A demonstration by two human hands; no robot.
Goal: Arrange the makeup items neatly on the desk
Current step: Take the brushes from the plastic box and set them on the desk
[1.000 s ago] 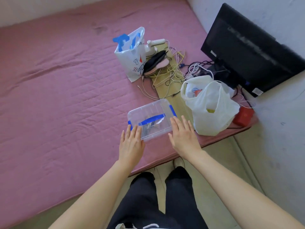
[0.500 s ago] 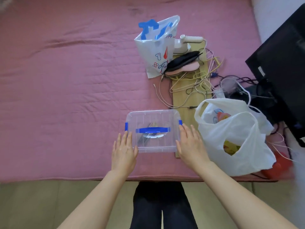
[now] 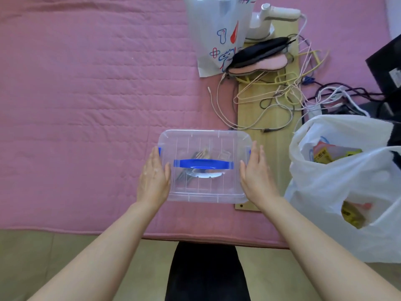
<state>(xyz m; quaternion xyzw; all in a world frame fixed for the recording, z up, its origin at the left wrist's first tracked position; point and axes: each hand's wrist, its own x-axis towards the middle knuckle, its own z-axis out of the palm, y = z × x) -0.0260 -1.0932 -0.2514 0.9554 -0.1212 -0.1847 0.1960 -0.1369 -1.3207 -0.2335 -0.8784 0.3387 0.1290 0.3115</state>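
Pink mattress [image 3: 86, 94], box [image 3: 204, 148] near its front edge w/ blue handle [image 3: 202, 164] on lid. Left hand [image 3: 153, 178] flat vs. box's left side, right hand [image 3: 257, 175] vs. right side; fingers straight, pressed together, pointing away, thumbs on lid. Both forearms reach fwd. Bag [image 3: 347, 181] just right of right fingers, cables [image 3: 277, 92] beyond them.

Glossy clear plastic box [image 3: 204, 185], quilted cloth mattress [image 3: 86, 94]

left hand [image 3: 153, 178]: moved from near edge to left side of clear box [image 3: 205, 166], flat against it
right hand [image 3: 256, 176]: now flat on box's right side
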